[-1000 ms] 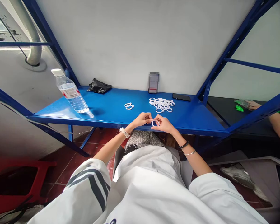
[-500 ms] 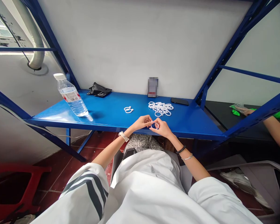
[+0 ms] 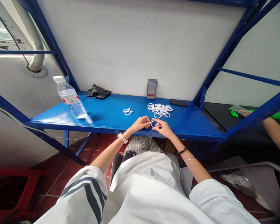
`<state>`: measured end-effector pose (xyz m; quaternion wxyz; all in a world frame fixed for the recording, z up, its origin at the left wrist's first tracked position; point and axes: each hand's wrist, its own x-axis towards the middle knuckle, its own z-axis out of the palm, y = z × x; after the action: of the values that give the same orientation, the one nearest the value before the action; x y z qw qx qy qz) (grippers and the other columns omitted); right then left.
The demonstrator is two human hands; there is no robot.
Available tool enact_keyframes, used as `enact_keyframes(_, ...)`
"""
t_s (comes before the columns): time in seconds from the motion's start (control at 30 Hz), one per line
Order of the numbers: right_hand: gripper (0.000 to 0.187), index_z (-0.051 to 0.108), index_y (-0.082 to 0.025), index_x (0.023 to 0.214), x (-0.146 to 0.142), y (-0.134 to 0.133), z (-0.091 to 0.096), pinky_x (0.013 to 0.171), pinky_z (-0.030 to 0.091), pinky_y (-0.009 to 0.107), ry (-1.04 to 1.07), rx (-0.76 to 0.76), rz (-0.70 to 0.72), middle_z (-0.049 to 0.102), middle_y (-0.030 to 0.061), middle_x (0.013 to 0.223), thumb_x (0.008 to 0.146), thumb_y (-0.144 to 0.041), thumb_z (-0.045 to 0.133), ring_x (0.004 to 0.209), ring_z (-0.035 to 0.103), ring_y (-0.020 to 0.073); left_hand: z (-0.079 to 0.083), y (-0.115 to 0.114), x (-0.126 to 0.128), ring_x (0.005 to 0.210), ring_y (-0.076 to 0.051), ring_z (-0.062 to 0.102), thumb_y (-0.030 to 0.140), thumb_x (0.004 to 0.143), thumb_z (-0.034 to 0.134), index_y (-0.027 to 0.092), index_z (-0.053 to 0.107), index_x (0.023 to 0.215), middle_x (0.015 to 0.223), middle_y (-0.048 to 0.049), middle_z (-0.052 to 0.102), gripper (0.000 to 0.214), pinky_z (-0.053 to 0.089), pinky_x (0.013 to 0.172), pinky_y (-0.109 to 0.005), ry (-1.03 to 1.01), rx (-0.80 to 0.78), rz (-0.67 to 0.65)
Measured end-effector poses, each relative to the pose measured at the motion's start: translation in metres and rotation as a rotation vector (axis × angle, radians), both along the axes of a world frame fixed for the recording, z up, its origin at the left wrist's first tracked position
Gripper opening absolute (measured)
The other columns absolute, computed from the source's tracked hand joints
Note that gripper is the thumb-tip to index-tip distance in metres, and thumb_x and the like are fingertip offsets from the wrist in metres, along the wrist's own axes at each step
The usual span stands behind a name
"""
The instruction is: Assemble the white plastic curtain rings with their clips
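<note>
Just above the front edge of the blue table, a white plastic ring (image 3: 155, 127) is between my two hands. My right hand (image 3: 164, 128) grips its right side between thumb and fingers. The fingertips of my left hand (image 3: 141, 123) are pinched together at the ring's left side, where a small knob seems to sit; the exact contact is too small to make out. Beyond my right hand lies a loose pile of similar white rings (image 3: 160, 109). Two more white rings with small knobs (image 3: 128, 111) lie apart, beyond my left hand.
On the blue table (image 3: 107, 119) stand a water bottle (image 3: 72, 101) at left and a pixelated upright box-like object (image 3: 152, 89) against the wall. A black plastic bag (image 3: 98, 92) and a dark phone (image 3: 178, 103) lie at the back. Another person's arm (image 3: 274, 130) reaches in at right.
My left fingertips have drawn slightly apart from my right hand, and the ring shows more openly between them. The view has shifted a little; the things on the table stay put.
</note>
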<state>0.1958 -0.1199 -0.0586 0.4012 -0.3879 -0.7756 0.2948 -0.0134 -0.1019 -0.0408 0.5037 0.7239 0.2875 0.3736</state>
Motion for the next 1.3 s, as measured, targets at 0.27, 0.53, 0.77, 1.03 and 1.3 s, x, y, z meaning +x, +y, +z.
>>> enact_keyframes(0.27, 0.059, 0.052, -0.028, 0.142, -0.003, -0.005, 0.006, 0.080, 0.057, 0.035, -0.055, 0.130, 0.065, 0.064, 0.0085, 0.129, 0.084, -0.025, 0.063, 0.075, 0.062, 0.0140, -0.001, 0.003, 0.000, 0.063, -0.012, 0.058, 0.065, 0.084, 0.058, 0.013, 0.058, 0.083, 0.070, -0.0035, 0.063, 0.052, 0.046, 0.062, -0.024, 0.062, 0.022, -0.028)
enact_keyframes(0.53, 0.049, 0.059, -0.023, 0.134, -0.003, -0.003, 0.006, 0.081, 0.056, 0.037, -0.028, 0.068, -0.008, 0.071, 0.0079, 0.102, 0.087, -0.033, 0.061, 0.078, 0.065, 0.0184, -0.007, 0.006, -0.004, 0.064, -0.012, 0.058, 0.061, 0.081, 0.065, 0.013, 0.059, 0.082, 0.068, -0.0021, 0.061, 0.048, 0.043, 0.062, -0.023, 0.071, 0.036, -0.066)
enact_keyframes(0.77, 0.049, 0.072, -0.016, 0.107, 0.004, 0.005, 0.010, 0.073, 0.056, 0.033, 0.271, -0.218, 0.010, 0.074, 0.0080, 0.086, 0.078, -0.056, 0.070, 0.069, 0.065, 0.0164, 0.000, 0.005, -0.004, 0.061, -0.012, 0.060, 0.056, 0.071, 0.077, 0.012, 0.061, 0.083, 0.070, -0.0047, 0.067, 0.048, 0.045, 0.062, -0.025, 0.004, -0.086, -0.071)
enact_keyframes(1.03, 0.044, 0.075, -0.016, 0.093, 0.002, 0.004, 0.012, 0.072, 0.053, 0.031, 0.378, -0.280, -0.020, 0.074, 0.0080, 0.087, 0.072, -0.056, 0.076, 0.073, 0.066, 0.0166, 0.002, 0.003, -0.002, 0.062, -0.009, 0.058, 0.042, 0.064, 0.086, 0.010, 0.064, 0.084, 0.072, -0.0035, 0.068, 0.043, 0.045, 0.067, -0.025, -0.209, -0.333, -0.081)
enact_keyframes(1.3, 0.047, 0.075, -0.016, 0.085, 0.002, 0.004, 0.012, 0.067, 0.052, 0.029, 0.316, -0.258, -0.031, 0.071, 0.0056, 0.077, 0.071, -0.061, 0.074, 0.066, 0.063, 0.0150, -0.001, 0.008, -0.006, 0.068, -0.009, 0.059, 0.036, 0.066, 0.085, 0.010, 0.068, 0.088, 0.074, -0.0032, 0.066, 0.037, 0.044, 0.070, -0.023, -0.286, -0.456, -0.083)
